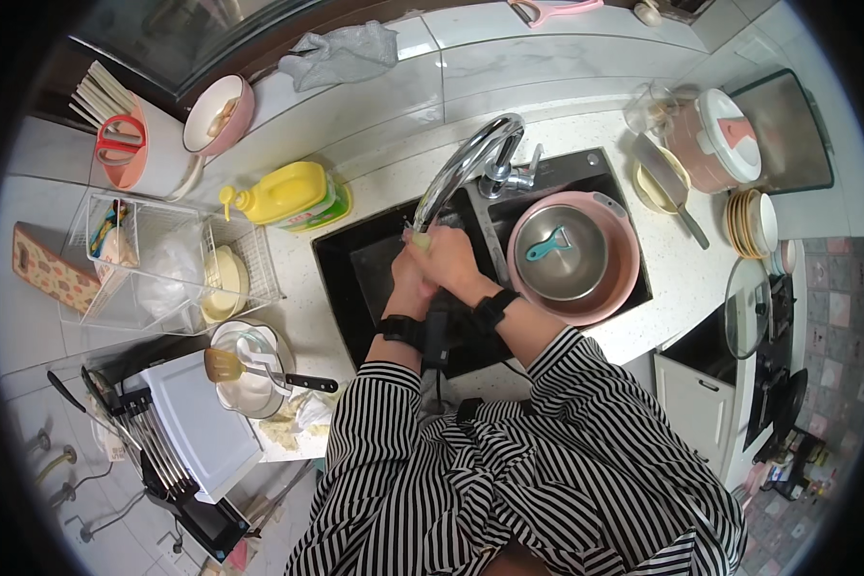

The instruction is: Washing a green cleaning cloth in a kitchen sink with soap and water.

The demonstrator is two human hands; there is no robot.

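Observation:
Both my hands are together over the left black sink basin [374, 277], right below the spout of the chrome faucet [446, 183]. My right hand [452, 261] lies over my left hand [407, 276] and partly covers it. A pale green piece [421, 240], perhaps a vegetable, shows between them, and both hands close around it. Water from the spout seems to splash at the fingers. In the right basin stands a pink plastic basin [623, 270] with a steel bowl [561, 270] inside. A teal peeler [547, 246] lies in that bowl.
A yellow pump bottle [288, 194] stands behind the sink's left end. White wire baskets [245, 237] are farther left. A spatula [259, 371] rests across a white bowl [248, 399]. To the right, a cleaver [662, 173] lies over a cream bowl [644, 191], near stacked bowls [745, 225].

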